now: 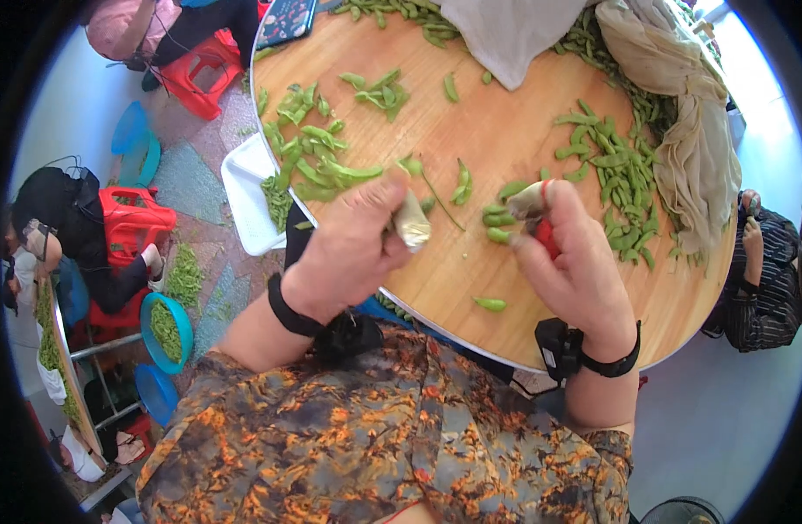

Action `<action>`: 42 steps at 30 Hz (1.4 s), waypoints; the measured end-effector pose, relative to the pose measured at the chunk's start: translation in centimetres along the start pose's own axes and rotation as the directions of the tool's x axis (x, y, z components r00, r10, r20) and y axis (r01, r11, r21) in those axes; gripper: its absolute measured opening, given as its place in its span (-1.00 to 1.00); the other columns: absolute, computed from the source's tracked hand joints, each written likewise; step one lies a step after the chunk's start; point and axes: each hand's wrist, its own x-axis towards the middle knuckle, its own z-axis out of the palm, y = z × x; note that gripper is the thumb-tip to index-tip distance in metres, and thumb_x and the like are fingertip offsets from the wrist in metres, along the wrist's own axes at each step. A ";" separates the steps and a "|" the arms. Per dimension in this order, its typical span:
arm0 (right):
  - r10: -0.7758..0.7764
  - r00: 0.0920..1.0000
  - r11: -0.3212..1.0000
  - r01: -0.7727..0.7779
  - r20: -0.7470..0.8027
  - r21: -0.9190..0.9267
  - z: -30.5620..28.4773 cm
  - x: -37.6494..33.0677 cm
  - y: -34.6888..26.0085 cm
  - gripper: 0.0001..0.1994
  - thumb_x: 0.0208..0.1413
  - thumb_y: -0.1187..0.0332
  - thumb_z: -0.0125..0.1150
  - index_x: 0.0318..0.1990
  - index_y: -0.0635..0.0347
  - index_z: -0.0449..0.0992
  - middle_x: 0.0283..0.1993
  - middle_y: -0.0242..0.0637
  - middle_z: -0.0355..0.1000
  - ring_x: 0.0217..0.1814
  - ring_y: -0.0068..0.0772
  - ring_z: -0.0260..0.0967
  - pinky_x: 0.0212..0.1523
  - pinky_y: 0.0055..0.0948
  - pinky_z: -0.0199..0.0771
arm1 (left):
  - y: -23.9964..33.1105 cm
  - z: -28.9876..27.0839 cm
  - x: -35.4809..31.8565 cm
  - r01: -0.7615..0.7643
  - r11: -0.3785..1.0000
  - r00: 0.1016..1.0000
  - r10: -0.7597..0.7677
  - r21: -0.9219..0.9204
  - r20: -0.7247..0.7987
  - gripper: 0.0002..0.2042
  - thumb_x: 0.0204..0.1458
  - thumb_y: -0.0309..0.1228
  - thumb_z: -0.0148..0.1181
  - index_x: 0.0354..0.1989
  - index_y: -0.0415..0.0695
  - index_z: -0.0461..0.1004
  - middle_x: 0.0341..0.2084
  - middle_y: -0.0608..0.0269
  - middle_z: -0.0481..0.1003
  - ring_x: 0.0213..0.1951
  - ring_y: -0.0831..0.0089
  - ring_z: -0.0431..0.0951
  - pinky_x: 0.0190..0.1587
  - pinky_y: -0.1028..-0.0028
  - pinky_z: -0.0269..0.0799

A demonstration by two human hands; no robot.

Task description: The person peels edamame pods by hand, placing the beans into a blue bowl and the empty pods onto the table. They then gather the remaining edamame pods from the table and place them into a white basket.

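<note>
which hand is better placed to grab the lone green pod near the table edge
Right, probably. The single green soybean pod lies on the round wooden table just below the right hand; the left hand is farther off, though both hands' fingers look occupied.

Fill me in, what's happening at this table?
A person is working through green pods at a round wooden table. The left hand has taped fingertips and pinches a pod; the right hand holds a small red tool against another pod. Loose pods lie scattered and heaped across the table. Other people sit nearby.
</note>
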 end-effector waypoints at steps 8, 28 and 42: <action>-0.016 0.912 0.825 0.243 0.409 -0.510 1.3 -1.5 -0.4 -0.69 -0.12 0.43 0.18 -0.18 0.22 0.31 -0.41 -0.14 0.41 -0.45 -0.10 0.40 -0.49 -0.26 0.40 | -0.2 0.7 0.1 0.051 0.958 0.997 -0.035 0.281 -0.063 -0.65 0.21 -0.14 -0.07 -0.43 -0.17 0.42 -0.75 0.44 0.22 -0.74 0.70 0.12 -0.71 0.66 -0.02; 0.095 0.986 0.984 -0.113 0.137 0.135 -0.2 -0.1 -1.0 -0.82 0.05 0.60 -0.11 -0.19 0.32 0.35 -0.36 -0.10 0.41 -0.33 -0.25 0.46 -0.32 -0.43 0.42 | -1.3 1.7 0.0 0.059 0.896 0.962 -0.170 0.440 0.216 -0.81 0.24 -0.35 -0.12 -0.23 -0.19 0.38 -0.62 0.50 0.21 -0.62 0.70 0.11 -0.57 0.67 0.03; 0.068 0.958 0.980 -0.116 0.278 0.161 1.5 -0.5 0.1 -0.77 0.02 0.56 -0.10 -0.13 0.23 0.21 -0.43 0.01 0.35 -0.34 0.15 0.38 -0.40 -0.20 0.36 | -2.6 1.0 0.2 -0.493 0.354 0.865 0.303 0.795 0.401 -0.85 0.15 -0.45 0.03 -0.43 -0.26 0.36 -0.69 0.31 0.21 -0.61 0.55 0.22 -0.57 0.48 0.16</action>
